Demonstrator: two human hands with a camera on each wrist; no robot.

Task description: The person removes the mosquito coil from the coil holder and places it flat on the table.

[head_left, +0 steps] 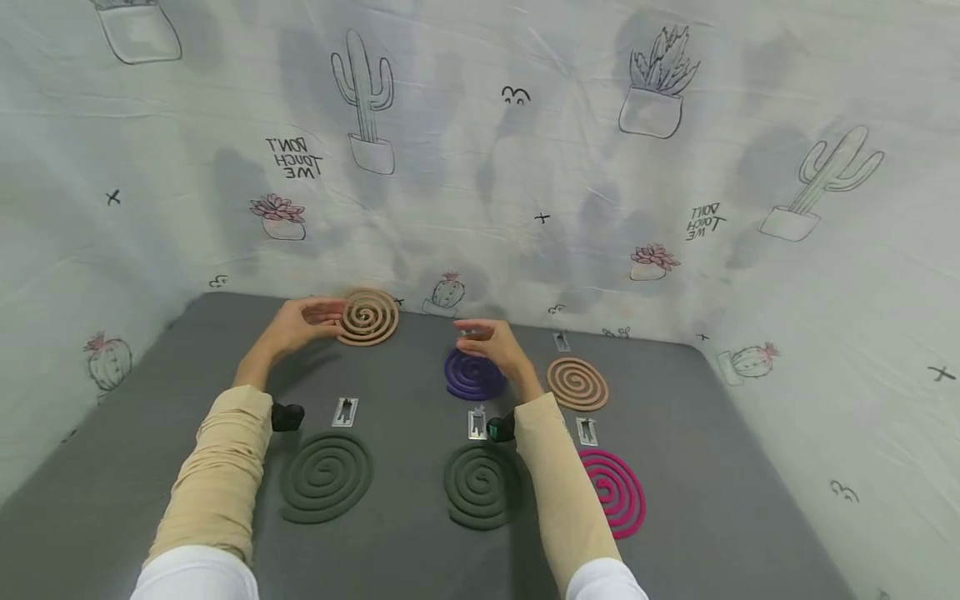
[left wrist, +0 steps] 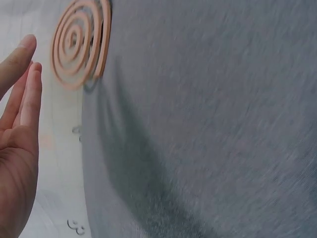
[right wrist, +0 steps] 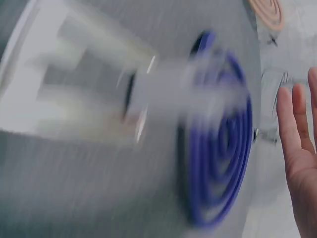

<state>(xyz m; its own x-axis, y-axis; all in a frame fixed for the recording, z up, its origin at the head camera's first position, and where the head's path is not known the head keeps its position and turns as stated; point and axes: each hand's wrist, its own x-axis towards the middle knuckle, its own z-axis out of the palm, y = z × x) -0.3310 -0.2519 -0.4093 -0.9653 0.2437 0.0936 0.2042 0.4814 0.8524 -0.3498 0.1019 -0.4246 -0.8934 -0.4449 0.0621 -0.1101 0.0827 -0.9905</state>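
Observation:
At the back left, my left hand (head_left: pixel 303 323) is held beside a tan mosquito coil (head_left: pixel 365 317), its thumb and fingers extended toward the coil's left edge. In the left wrist view a gap shows between the fingertips and that coil. My right hand (head_left: pixel 495 340) hovers over a purple mosquito coil (head_left: pixel 476 382) and covers part of its top edge. The right wrist view has this hand's fingers (right wrist: pixel 287 119) straight, with nothing in them. A thin metal coil stand (head_left: pixel 477 423) lies just below the purple coil; it is blurred in the right wrist view.
Two dark green coils, one left (head_left: pixel 326 477) and one central (head_left: pixel 482 487), lie nearer on the grey table (head_left: pixel 405 533). To the right are another tan coil (head_left: pixel 577 384) and a pink coil (head_left: pixel 618 496). More metal stands (head_left: pixel 345 412) lie between them. A printed cloth (head_left: pixel 465 167) hangs behind.

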